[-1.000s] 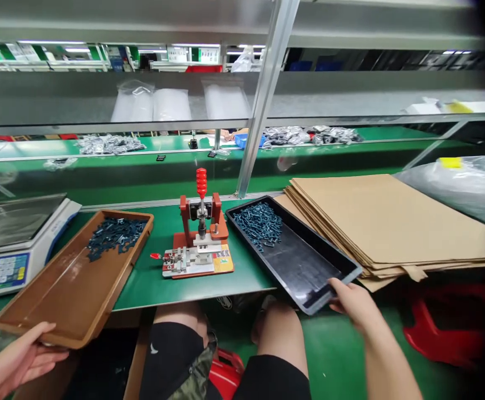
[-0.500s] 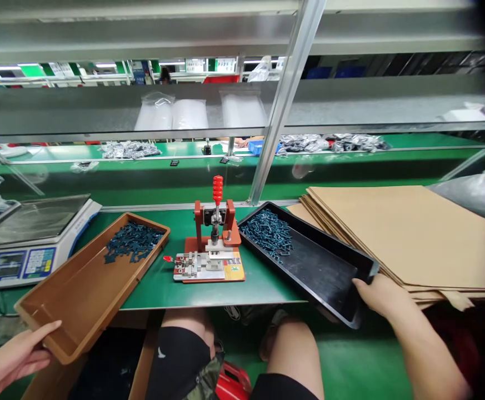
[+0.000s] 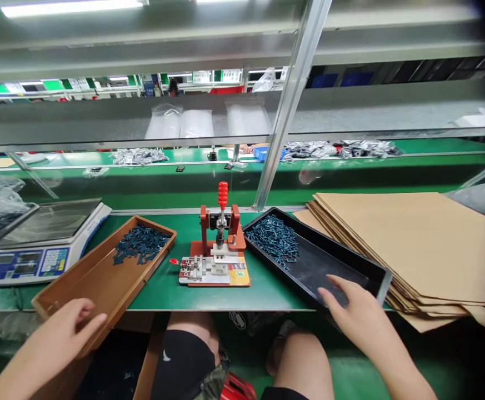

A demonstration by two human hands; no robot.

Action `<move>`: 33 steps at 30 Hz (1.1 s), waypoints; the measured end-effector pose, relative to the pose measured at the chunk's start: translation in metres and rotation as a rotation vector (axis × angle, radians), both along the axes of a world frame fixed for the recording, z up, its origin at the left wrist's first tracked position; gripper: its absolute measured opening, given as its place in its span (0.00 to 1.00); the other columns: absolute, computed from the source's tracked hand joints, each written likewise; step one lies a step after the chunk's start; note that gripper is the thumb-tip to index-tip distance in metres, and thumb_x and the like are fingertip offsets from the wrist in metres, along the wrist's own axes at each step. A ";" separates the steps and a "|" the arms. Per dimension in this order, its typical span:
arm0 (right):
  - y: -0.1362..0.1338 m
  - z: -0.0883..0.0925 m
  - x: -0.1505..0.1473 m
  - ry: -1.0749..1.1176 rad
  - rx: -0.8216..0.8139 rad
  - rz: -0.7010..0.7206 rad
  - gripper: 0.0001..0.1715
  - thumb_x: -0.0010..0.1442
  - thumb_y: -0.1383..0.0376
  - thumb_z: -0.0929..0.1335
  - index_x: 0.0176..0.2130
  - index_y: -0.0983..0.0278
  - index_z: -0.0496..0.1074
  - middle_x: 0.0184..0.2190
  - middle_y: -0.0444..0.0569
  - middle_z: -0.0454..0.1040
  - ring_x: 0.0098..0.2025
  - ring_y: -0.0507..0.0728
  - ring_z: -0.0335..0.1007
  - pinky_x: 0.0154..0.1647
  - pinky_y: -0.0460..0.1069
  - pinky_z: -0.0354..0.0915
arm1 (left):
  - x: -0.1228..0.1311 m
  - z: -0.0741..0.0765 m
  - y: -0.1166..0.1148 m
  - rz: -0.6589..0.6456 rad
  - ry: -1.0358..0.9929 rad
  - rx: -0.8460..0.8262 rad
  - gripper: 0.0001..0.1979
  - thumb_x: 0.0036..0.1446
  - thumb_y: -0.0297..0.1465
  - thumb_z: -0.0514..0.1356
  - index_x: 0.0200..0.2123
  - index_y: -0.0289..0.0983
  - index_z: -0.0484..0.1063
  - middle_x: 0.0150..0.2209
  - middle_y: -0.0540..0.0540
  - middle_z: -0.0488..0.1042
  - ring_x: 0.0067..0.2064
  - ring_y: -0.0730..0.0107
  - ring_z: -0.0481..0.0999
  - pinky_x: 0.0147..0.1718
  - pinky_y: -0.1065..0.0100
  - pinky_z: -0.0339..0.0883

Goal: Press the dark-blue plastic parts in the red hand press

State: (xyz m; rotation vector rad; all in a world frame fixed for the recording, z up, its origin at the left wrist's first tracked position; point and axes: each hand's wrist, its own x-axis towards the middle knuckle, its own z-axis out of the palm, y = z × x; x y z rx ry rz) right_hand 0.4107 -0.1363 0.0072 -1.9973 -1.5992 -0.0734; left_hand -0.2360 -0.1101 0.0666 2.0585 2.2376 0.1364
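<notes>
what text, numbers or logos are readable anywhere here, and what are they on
Nothing reads clearly.
Blue-and-white weighing scale: keypad and display print too small to read.
Yellow sticker on the red hand press: blurred.
Green and white hanging signs far behind: blurred.
Black shorts: small white mark, no letters.

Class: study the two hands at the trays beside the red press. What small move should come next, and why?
Probably the right hand should slide up the black tray to the dark parts heaped at its far end and pick one. It lies open and empty on the tray's bare near end, while the left hand rests on the brown tray.
</notes>
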 end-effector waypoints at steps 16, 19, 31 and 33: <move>0.036 -0.002 -0.061 -0.103 -0.428 0.116 0.22 0.67 0.66 0.60 0.56 0.67 0.71 0.50 0.59 0.78 0.51 0.65 0.77 0.52 0.56 0.68 | 0.102 -0.007 0.035 -0.213 0.235 -0.127 0.09 0.63 0.24 0.49 0.44 0.36 0.67 0.42 0.36 0.78 0.45 0.51 0.80 0.38 0.57 0.70; 0.035 0.000 -0.062 -0.123 -0.451 0.111 0.21 0.67 0.65 0.59 0.55 0.66 0.71 0.48 0.58 0.79 0.49 0.65 0.77 0.50 0.55 0.69 | 0.080 0.006 0.004 -0.239 0.303 -0.106 0.10 0.63 0.24 0.49 0.42 0.37 0.67 0.39 0.39 0.78 0.43 0.54 0.80 0.37 0.60 0.68; 0.038 -0.009 -0.060 -0.196 -0.460 0.100 0.22 0.68 0.59 0.58 0.52 0.66 0.73 0.45 0.60 0.79 0.46 0.66 0.79 0.47 0.56 0.70 | -0.025 0.065 -0.066 -0.255 0.550 0.009 0.17 0.53 0.19 0.52 0.41 0.39 0.74 0.36 0.41 0.76 0.40 0.53 0.75 0.41 0.55 0.64; 0.038 -0.009 -0.060 -0.199 -0.459 0.092 0.23 0.68 0.58 0.58 0.52 0.66 0.73 0.45 0.60 0.80 0.45 0.66 0.79 0.46 0.57 0.71 | -0.039 0.077 -0.064 -0.289 0.567 0.021 0.17 0.52 0.18 0.52 0.37 0.40 0.75 0.34 0.43 0.76 0.39 0.53 0.74 0.41 0.55 0.63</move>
